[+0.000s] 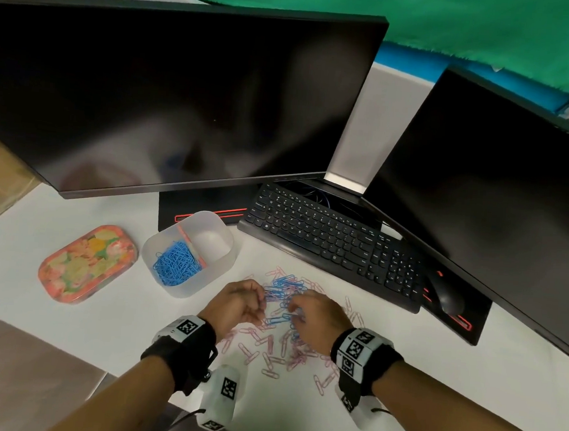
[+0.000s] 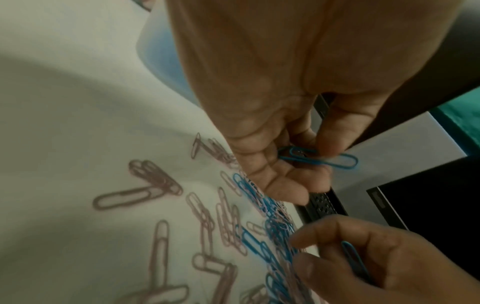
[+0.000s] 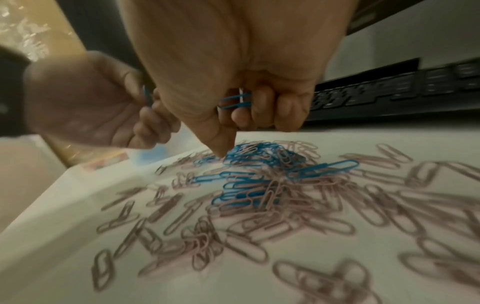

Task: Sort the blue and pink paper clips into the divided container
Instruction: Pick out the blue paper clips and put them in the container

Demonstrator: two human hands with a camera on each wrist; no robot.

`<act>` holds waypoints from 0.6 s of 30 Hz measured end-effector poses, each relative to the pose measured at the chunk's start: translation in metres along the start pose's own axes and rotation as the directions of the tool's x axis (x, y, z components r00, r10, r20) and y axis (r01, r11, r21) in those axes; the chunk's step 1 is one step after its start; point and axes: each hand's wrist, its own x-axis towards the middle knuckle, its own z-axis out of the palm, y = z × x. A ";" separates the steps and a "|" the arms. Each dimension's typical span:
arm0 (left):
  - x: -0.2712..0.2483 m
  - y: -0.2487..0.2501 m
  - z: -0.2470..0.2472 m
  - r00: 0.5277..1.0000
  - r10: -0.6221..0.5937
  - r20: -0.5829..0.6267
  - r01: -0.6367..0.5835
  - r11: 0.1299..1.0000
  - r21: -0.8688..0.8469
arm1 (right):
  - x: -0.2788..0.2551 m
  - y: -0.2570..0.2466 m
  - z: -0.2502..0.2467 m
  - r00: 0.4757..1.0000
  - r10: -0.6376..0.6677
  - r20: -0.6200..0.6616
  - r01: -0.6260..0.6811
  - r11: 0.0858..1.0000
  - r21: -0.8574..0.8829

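A loose heap of blue and pink paper clips [image 1: 282,316] lies on the white table between my hands. My left hand [image 1: 240,304] hovers at the heap's left edge and pinches a blue clip [image 2: 319,158] between thumb and fingers. At the heap's right, my right hand [image 1: 313,318] holds blue clips [image 3: 235,100] in its curled fingers while its thumb [image 3: 223,144] points down onto the blue clips [image 3: 257,154] in the heap. The translucent divided container [image 1: 189,252] stands left of the heap; its left compartment holds blue clips [image 1: 177,263], its right compartment shows none.
A flowered lid or tin [image 1: 87,264] lies left of the container. A black keyboard [image 1: 335,245] and mouse [image 1: 447,295] sit behind the heap to the right, under two dark monitors [image 1: 170,99]. Pink clips [image 3: 285,236] are strewn toward the near edge.
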 end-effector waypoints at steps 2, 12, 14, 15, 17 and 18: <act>0.000 0.000 0.003 0.999 -0.031 -0.023 0.028 0.994 -0.102 | 0.005 -0.007 0.006 0.996 -0.072 0.052 0.076 0.995 -0.066; 0.004 -0.004 0.001 0.964 -0.197 -0.179 0.127 0.930 -0.344 | 0.029 -0.023 0.022 0.978 -0.094 0.184 0.147 0.942 -0.300; 0.006 -0.006 0.000 0.957 -0.208 -0.201 0.125 0.925 -0.360 | 0.029 -0.023 0.021 0.974 -0.125 0.190 0.176 0.944 -0.280; 0.007 -0.006 0.001 0.953 -0.213 -0.214 0.128 0.926 -0.355 | 0.028 -0.023 0.020 0.970 -0.147 0.193 0.195 0.945 -0.263; 0.008 -0.006 0.002 0.937 -0.241 -0.253 0.159 0.938 -0.308 | 0.026 -0.024 0.018 0.964 -0.180 0.194 0.224 0.946 -0.233; 0.009 -0.006 0.002 0.926 -0.263 -0.272 0.190 0.945 -0.266 | 0.025 -0.024 0.018 0.963 -0.188 0.193 0.229 0.948 -0.221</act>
